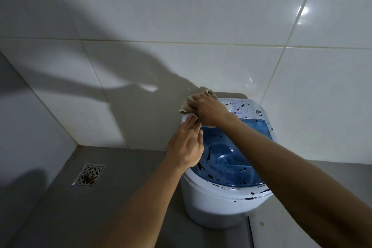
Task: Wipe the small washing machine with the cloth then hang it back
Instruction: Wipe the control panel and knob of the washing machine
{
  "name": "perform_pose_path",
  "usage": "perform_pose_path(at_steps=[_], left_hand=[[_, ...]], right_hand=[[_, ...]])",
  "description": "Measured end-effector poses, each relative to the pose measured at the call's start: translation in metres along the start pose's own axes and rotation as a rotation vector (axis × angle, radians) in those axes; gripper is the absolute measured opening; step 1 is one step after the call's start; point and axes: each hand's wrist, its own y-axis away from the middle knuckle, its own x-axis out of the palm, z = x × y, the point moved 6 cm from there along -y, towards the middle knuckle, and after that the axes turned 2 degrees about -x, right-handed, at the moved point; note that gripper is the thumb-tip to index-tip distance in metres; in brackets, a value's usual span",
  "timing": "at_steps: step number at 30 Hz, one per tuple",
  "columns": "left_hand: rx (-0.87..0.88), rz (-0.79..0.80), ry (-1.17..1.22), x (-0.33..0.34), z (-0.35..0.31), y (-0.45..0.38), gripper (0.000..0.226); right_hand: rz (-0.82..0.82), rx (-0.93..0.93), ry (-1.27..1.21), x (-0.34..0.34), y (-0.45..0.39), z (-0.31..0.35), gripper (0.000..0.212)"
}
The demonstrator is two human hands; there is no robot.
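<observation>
The small white plastic washing machine (218, 203) with a translucent blue lid (231, 159) stands on the grey floor (124, 197), its back against the white tiled wall (181, 26). Its control panel (240, 107) sits at the far end by the wall, so the top runs from the near rim away toward the tiles. The panel carries small blue printing and a white dial, but the writing is too small to read. Dark splotches speckle the lid, the panel and the white rim.

The crumpled beige cloth (187, 104) lies on the machine's far left corner, just beside the wall. The right hand (209, 109) presses down on it with fingers curled over the fabric, gripping it, and the right forearm crosses over the lid, hiding part of it. The left hand (186, 147) rests flat on the machine's left edge, fingers straight and close together, fingertips touching the white rim just below the cloth; it holds nothing.

To the left, well apart from the machine, a square metal floor drain (88, 175) with a patterned grate is set into the floor. A broad shadow of the arms falls across the tiles on the left, and a bright light reflection shows on a tile at upper right.
</observation>
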Motion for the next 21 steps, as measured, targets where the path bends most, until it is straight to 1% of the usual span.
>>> perform_pose_path(at_steps=[2, 4, 5, 7, 9, 12, 13, 15, 16, 18, 21], left_hand=[[-0.009, 0.010, 0.004, 0.002, 0.002, 0.000, 0.048], [-0.018, 0.026, 0.016, 0.003, 0.002, -0.001, 0.048], [-0.020, 0.031, 0.019, 0.004, 0.002, 0.000, 0.048], [-0.020, 0.034, 0.025, 0.004, 0.003, 0.000, 0.047], [-0.024, 0.034, 0.037, 0.003, 0.003, 0.000, 0.047], [-0.031, 0.038, 0.045, 0.005, 0.003, 0.000, 0.047], [-0.028, 0.036, 0.044, 0.005, 0.002, 0.000, 0.047], [-0.023, 0.027, 0.038, 0.005, 0.001, 0.001, 0.046], [-0.022, 0.024, 0.036, 0.005, 0.000, 0.001, 0.046], [-0.026, 0.028, 0.032, 0.006, 0.001, 0.001, 0.047], [-0.026, 0.030, 0.031, 0.006, 0.000, 0.002, 0.046]], right_hand=[[0.032, 0.059, -0.042, -0.010, -0.014, -0.004, 0.042], [0.092, 0.099, -0.131, -0.019, -0.021, -0.013, 0.050], [0.129, 0.109, -0.170, -0.025, -0.020, -0.017, 0.051], [0.148, 0.140, -0.239, -0.038, -0.011, -0.036, 0.041], [0.132, 0.225, -0.310, -0.049, 0.005, -0.062, 0.032], [0.129, 0.347, -0.324, -0.053, 0.035, -0.110, 0.018], [0.126, 0.400, -0.354, -0.053, 0.045, -0.124, 0.018], [0.104, 0.482, -0.413, -0.052, 0.060, -0.140, 0.028], [0.084, 0.498, -0.426, -0.053, 0.063, -0.142, 0.031], [0.078, 0.502, -0.459, -0.053, 0.062, -0.136, 0.028], [0.091, 0.425, -0.499, -0.049, 0.040, -0.107, 0.036]])
